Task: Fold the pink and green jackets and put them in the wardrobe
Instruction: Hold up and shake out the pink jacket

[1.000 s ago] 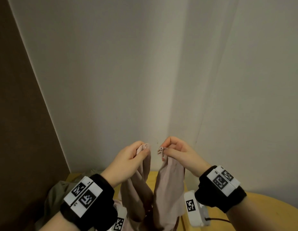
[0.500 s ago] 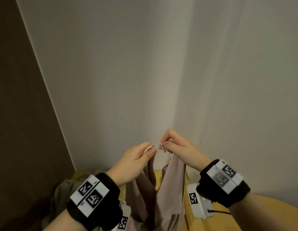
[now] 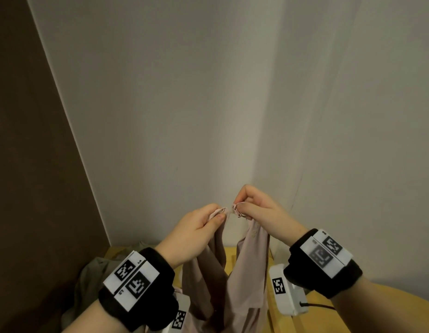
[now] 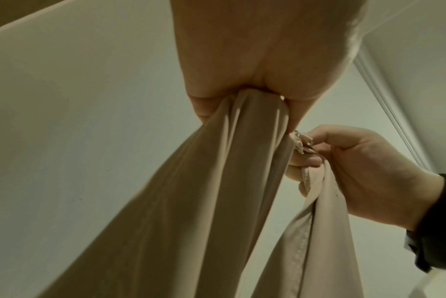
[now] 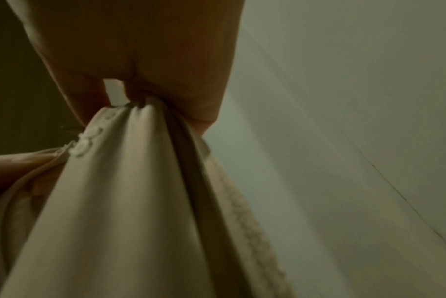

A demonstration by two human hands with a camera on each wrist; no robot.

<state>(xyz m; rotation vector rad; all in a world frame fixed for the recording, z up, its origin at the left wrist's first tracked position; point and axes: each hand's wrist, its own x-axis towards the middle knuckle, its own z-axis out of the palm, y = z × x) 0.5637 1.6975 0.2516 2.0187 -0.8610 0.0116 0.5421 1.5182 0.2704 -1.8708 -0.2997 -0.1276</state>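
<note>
The pink jacket point(image 3: 247, 272) hangs in the air in front of me, held up by both hands. My left hand point(image 3: 196, 233) pinches one front edge of it between thumb and fingers. My right hand point(image 3: 256, 210) pinches the other front edge at the zip end point(image 4: 299, 144), almost touching the left. In the left wrist view the pink jacket point(image 4: 191, 201) drops in folds from my left hand's grip. In the right wrist view the pink jacket point(image 5: 130, 201) hangs from my right hand's fingers. The green jacket point(image 3: 93, 282) lies crumpled on the wooden table at the lower left.
A yellow wooden table point(image 3: 367, 308) lies below my hands, set into a corner of pale walls point(image 3: 184, 116). A brown panel point(image 3: 28, 164) stands on the left. A cable point(image 3: 319, 306) runs across the table at the right.
My two hands have come closer together, bringing the jacket's two front edges nearly to touch. The view has tilted up a little.
</note>
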